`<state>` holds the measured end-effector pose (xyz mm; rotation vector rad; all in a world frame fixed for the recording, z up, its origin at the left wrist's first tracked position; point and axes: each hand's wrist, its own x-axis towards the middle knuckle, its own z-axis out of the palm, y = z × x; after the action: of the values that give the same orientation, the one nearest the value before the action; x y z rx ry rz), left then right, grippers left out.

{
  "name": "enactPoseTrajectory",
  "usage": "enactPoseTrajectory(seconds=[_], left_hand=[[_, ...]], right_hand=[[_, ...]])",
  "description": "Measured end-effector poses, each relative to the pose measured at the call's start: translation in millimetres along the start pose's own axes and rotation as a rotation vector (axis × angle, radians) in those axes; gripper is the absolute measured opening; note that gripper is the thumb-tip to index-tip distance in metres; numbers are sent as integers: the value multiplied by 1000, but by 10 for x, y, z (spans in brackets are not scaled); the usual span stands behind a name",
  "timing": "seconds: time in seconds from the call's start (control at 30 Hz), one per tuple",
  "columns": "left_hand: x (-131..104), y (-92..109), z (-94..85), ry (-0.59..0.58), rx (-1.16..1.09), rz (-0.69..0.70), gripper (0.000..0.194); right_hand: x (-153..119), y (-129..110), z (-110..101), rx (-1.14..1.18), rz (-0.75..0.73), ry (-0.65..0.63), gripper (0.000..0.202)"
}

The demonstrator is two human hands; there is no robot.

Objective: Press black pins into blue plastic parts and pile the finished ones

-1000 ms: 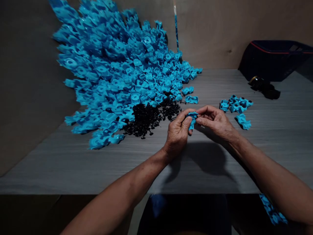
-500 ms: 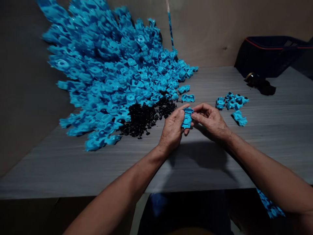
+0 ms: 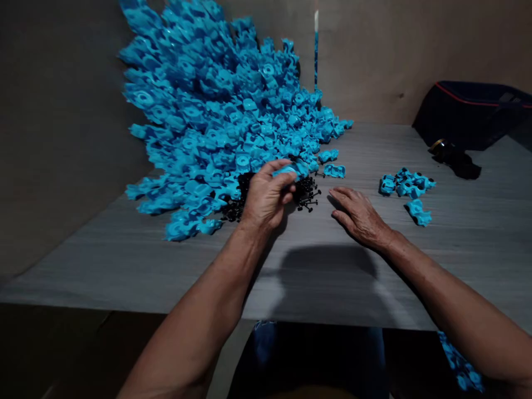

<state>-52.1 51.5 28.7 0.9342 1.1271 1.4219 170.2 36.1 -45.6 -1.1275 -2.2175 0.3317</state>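
Note:
My left hand (image 3: 268, 194) is closed on a blue toy car body (image 3: 286, 170), gripped between thumb and fingers above a heap of black wheel axles (image 3: 307, 194). My fingers cover part of that body. To the right, my right hand (image 3: 357, 213) rests low over the grey table (image 3: 233, 277), fingers stretched and holding nothing. Just beyond the axles lies a loose blue car body (image 3: 334, 170), with another one (image 3: 328, 155) behind it.
A tall pile of blue car bodies (image 3: 195, 111) fills the back left against the wall. On the right sit several blue cars with black wheels (image 3: 409, 182) and a car body (image 3: 418, 213). Behind them are a black object (image 3: 461, 162) and a dark bin (image 3: 465, 116) with red trim.
My left hand has moved left over the axles with the car body. The right hand has let go of it and dropped toward the table. The view has shifted a little.

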Motion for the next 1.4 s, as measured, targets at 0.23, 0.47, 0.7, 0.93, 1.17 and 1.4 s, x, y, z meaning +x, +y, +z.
enactPoseTrajectory(seconds=[0.23, 0.47, 0.7, 0.93, 1.17, 1.4], left_hand=[[-168, -186, 23, -858, 520, -125, 10], [-208, -368, 75, -712, 833, 178, 16], [-130, -385, 16, -414, 871, 347, 20], [-136, -426, 126, -226, 201, 45, 33], [-80, -219, 157, -17, -157, -84, 49], [-229, -302, 230, -202, -165, -272, 42]], right_hand=[[2, 115, 25, 72, 26, 48, 42], [497, 139, 135, 109, -42, -18, 38], [590, 145, 179, 43, -60, -74, 21], [238, 177, 35, 134, 51, 68, 17], [181, 76, -17, 572, 399, 220, 23], [146, -52, -221, 858, 645, 421, 27]])
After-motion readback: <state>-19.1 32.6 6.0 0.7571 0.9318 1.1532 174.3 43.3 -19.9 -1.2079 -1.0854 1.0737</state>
